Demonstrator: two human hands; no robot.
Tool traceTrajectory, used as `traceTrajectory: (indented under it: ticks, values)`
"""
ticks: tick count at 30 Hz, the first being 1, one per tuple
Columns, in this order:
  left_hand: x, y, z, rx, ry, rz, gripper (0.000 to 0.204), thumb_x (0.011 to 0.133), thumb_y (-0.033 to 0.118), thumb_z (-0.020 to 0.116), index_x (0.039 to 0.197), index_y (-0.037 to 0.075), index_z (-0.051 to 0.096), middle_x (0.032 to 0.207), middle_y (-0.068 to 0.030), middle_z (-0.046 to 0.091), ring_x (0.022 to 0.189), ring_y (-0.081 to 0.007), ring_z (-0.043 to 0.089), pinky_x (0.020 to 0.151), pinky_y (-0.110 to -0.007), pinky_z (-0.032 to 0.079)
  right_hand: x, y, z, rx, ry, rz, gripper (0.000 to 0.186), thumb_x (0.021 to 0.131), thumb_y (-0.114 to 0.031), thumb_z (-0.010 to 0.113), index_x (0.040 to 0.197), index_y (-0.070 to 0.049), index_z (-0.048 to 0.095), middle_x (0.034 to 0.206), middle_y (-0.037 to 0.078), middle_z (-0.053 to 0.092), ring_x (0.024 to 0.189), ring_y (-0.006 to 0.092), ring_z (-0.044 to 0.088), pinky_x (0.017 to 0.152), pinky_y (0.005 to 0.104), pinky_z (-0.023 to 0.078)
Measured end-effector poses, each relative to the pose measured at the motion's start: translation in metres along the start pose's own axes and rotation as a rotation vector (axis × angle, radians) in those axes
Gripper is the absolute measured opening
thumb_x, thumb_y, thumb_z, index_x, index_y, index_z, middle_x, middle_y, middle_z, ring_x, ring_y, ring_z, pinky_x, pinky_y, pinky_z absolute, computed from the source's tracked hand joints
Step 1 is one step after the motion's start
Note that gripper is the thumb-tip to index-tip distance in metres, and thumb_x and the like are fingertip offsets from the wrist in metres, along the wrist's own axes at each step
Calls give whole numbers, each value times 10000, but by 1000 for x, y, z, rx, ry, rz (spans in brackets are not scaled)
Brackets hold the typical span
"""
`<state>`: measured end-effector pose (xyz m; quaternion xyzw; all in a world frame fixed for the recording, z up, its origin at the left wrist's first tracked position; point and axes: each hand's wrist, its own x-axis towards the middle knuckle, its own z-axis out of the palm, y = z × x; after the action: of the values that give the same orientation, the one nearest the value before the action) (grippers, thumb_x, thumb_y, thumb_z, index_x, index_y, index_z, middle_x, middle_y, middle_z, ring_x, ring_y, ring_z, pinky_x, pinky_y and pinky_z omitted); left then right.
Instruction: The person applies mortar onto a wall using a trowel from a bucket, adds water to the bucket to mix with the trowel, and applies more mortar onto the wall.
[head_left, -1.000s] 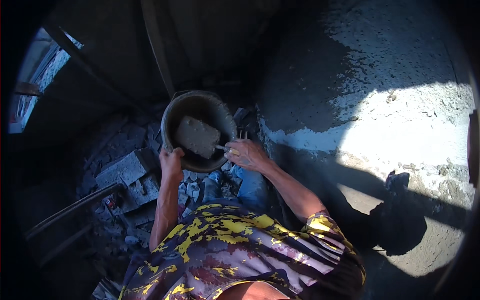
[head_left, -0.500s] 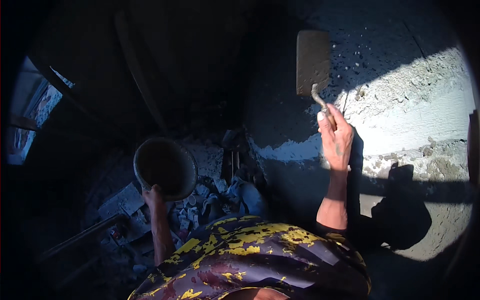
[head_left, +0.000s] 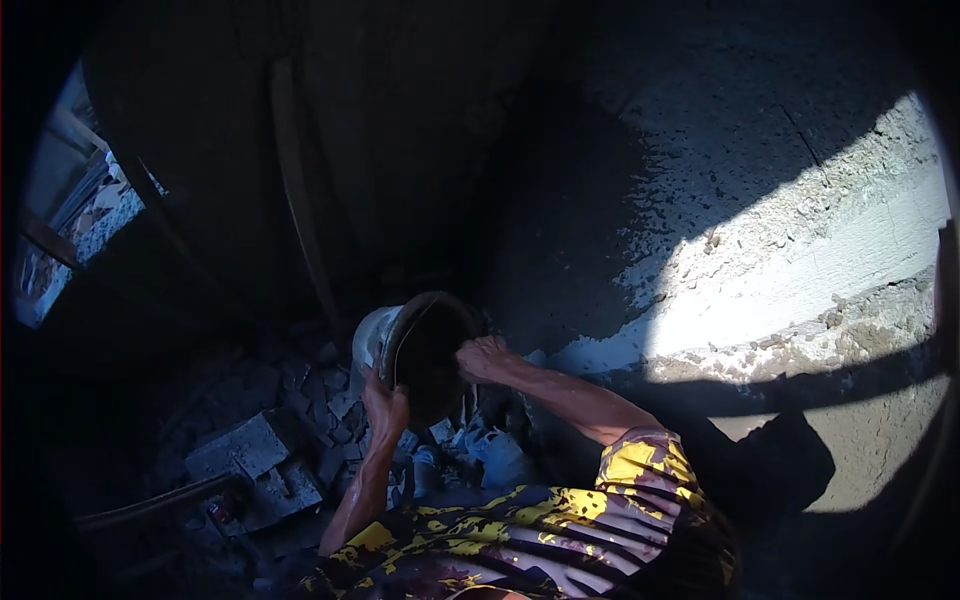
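Note:
A pale bucket (head_left: pixel 370 340) with a dark rim hangs in front of me, tilted so its mouth faces right. My left hand (head_left: pixel 384 404) is closed on the near side of its rim. At the right side of the mouth is my right hand (head_left: pixel 486 360), its fingers curled round the handle of the trowel seen a moment earlier. Shadow and the bucket hide the trowel's blade, and what lies inside the bucket is too dark to make out. To the right, wet dark mortar (head_left: pixel 570 230) covers part of the rough wall (head_left: pixel 790 240).
Broken blocks (head_left: pixel 245 445) and rubble lie on the ground at lower left, beside a long bar (head_left: pixel 155 505). A slanting pole (head_left: pixel 295 170) stands in the dark beyond the bucket. Bright sunlight strikes the wall's right part; an opening (head_left: pixel 90 210) shows at far left.
My right hand has swung down and left from the wall to the bucket, taking the trowel with it. The bucket has moved right and tipped toward that hand, still in my left hand.

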<state>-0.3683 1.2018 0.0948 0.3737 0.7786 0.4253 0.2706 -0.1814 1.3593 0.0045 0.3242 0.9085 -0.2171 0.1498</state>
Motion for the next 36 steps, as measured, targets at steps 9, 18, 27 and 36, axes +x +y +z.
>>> traceTrajectory:
  ticks: [9, 18, 27, 36]
  values:
    - [-1, -71, -56, -670, 204, -532, 365, 695, 17, 562, 1059, 16, 537, 847, -40, 530, 779, -161, 517, 687, -319, 424, -23, -63, -65, 480, 21, -265, 389, 853, -321, 592, 1100, -23, 635, 820, 135, 651, 763, 280, 644, 660, 396, 504]
    - [-46, -133, -78, -587, 624, -724, 270, 684, 21, 524, 947, -38, 539, 791, -74, 536, 601, -191, 544, 492, -339, 434, 42, 190, -302, 1258, 526, 221, 273, 916, -304, 599, 1042, -62, 587, 735, 50, 600, 562, 125, 580, 462, 265, 492]
    - [-31, -96, -56, -729, 412, -606, 562, 655, -66, 479, 1216, -42, 501, 1029, -124, 596, 813, -213, 619, 666, -343, 516, -91, 28, -357, 319, 927, 130, 469, 861, -413, 626, 1148, -43, 601, 770, 138, 659, 745, 283, 657, 700, 363, 514]
    - [15, 5, 15, -707, 140, -309, 489, 676, -75, 522, 1158, 1, 545, 990, -89, 627, 859, -205, 594, 749, -336, 493, -19, -44, -91, -362, 514, -64, 217, 776, -162, 591, 940, -40, 664, 896, 165, 625, 810, 292, 631, 601, 370, 546]
